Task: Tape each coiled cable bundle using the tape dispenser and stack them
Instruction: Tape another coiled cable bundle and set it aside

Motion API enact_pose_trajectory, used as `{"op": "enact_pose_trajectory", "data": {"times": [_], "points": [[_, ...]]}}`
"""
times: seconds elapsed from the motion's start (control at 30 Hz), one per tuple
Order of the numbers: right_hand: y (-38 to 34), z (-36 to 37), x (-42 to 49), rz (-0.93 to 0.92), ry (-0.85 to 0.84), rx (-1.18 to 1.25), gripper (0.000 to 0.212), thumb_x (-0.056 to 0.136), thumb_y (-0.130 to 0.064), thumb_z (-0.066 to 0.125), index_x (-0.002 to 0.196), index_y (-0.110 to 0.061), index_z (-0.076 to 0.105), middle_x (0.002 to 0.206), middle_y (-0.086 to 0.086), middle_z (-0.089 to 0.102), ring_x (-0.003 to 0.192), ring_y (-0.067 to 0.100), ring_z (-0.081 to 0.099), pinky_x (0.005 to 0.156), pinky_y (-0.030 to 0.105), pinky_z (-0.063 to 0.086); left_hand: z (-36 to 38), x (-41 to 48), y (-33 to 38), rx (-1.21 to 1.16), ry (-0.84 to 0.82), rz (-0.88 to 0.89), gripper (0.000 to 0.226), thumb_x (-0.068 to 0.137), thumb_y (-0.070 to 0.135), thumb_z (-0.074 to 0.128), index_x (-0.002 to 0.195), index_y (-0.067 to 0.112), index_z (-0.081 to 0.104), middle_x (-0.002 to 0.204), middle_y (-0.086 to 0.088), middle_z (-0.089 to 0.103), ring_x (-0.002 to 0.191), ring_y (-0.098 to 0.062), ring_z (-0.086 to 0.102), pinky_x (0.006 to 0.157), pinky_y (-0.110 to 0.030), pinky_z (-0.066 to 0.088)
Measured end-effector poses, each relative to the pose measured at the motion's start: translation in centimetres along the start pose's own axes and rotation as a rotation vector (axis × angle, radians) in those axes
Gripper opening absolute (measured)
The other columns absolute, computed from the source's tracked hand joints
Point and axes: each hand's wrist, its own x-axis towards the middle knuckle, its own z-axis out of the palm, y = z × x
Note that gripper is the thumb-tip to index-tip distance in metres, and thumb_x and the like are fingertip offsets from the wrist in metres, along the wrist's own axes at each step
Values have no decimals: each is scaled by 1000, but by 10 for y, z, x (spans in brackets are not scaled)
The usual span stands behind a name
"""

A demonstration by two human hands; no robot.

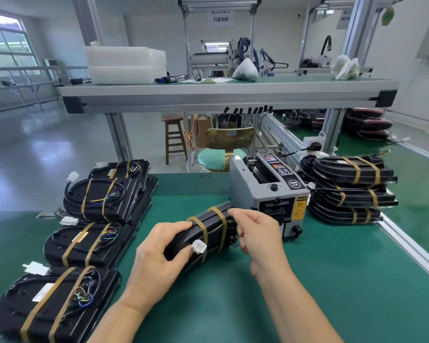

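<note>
Your left hand clamped the cable bundle by its near end while your right hand pinched its far end, just before the tape dispenser. A slack pinch could have let the tape band lift, springing the coil.

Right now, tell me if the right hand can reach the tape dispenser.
Probably yes. The right hand pinches the end of the cable bundle just in front of the tape dispenser, nothing between them; the left hand grips the bundle too, so it could let go.
</note>
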Motion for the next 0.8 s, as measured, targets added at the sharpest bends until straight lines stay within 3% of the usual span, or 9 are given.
{"op": "enact_pose_trajectory", "data": {"times": [0.1, 0.23, 0.47, 0.63, 0.7, 0.8], "points": [[1, -23, 13, 10, 149, 49, 8, 90, -6, 66, 89, -6, 74, 49, -5, 50, 34, 6, 31, 35, 15, 24, -3, 1, -1, 74, -37, -14, 45, 78, 21, 70, 120, 37, 66, 106, 10, 62, 103, -13, 61, 92, -23, 46], [3, -51, 32, 44, 332, 111, 6, 92, -5, 63, 90, -7, 69, 69, 3, 58, 36, 3, 39, 34, 14, 29, -11, 4, -5, 167, -143, -32, 57, 85, 6, 73, 131, 36, 60, 99, 7, 55, 98, -9, 54, 87, -10, 38], [4, -71, 51, 99, 427, 120, 7, 93, -6, 62, 93, -5, 68, 77, 5, 64, 47, 8, 47, 34, 15, 34, -14, 4, -5, 199, -231, -67, 61, 91, 4, 65, 138, 39, 48, 102, 6, 50, 103, -6, 49, 89, -5, 33], [-2, -67, 55, 117, 399, 56, 11, 92, -14, 68, 87, -4, 69, 74, 4, 67, 47, 7, 50, 36, 15, 37, -10, 6, 2, 37, -210, -208, 55, 81, 21, 37, 126, 46, 55, 123, 13, 48, 121, 3, 41, 98, -5, 26], [-4, -66, 55, 112, 398, 36, 10, 91, -12, 69, 84, -5, 69, 72, 3, 67, 47, 7, 49, 37, 14, 37, -6, 8, 4, -10, -171, -231, 45, 87, 33, 35, 125, 42, 59, 130, 16, 48, 127, 4, 40, 104, -13, 26], [-6, -65, 59, 108, 403, -5, 12, 90, -9, 67, 78, -6, 67, 70, 3, 67, 47, 8, 50, 38, 16, 38, -2, 13, 8, -34, -121, -263, 45, 88, 60, 31, 114, 41, 63, 117, 24, 59, 117, 5, 49, 100, -21, 35]]}}
